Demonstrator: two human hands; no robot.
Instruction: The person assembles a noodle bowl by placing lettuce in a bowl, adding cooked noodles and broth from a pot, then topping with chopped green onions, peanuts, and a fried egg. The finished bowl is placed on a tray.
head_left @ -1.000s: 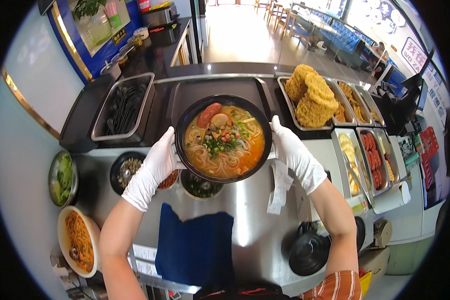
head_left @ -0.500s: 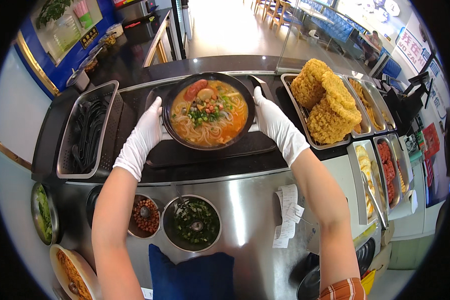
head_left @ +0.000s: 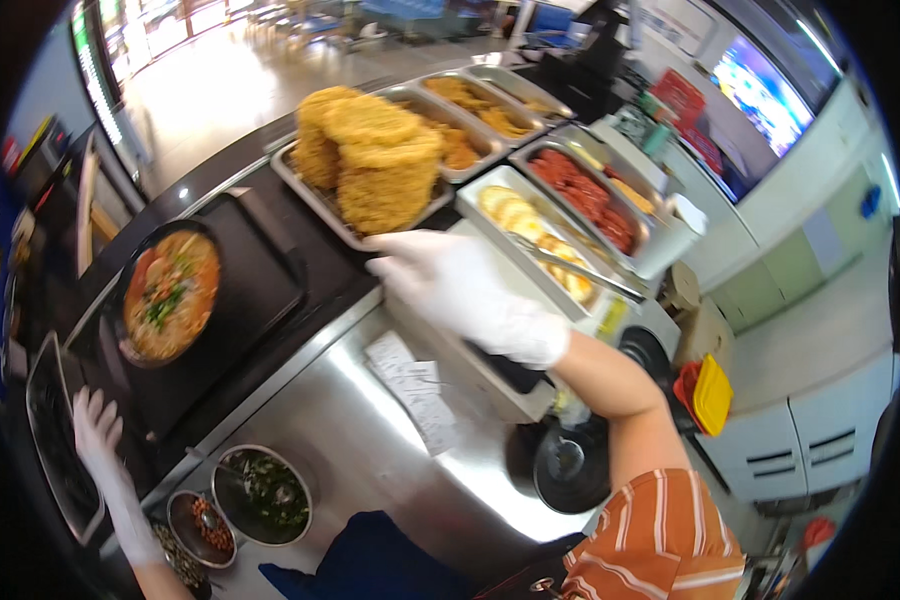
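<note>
A black bowl of noodle soup, topped with chopped greens and nuts, stands on a black serving tray at the left. My left hand, in a white glove, is off the bowl with fingers apart. It is beside the metal bin of dark utensils and near the tray's end. My right hand, also gloved, reaches over a pale box with fingers stretched out and slightly blurred. Its fingertips are near the metal tray of stacked golden fried pieces; whether they touch anything is unclear.
Right of my right hand are a container of sliced eggs with tongs and a tray of red pieces. Bowls of chopped greens and nuts stand nearer me. Paper receipts lie on the steel counter.
Both hands have let go of the soup bowl, which now stands on the tray. My right hand has moved right, toward the pale box. The view has turned to the right.
</note>
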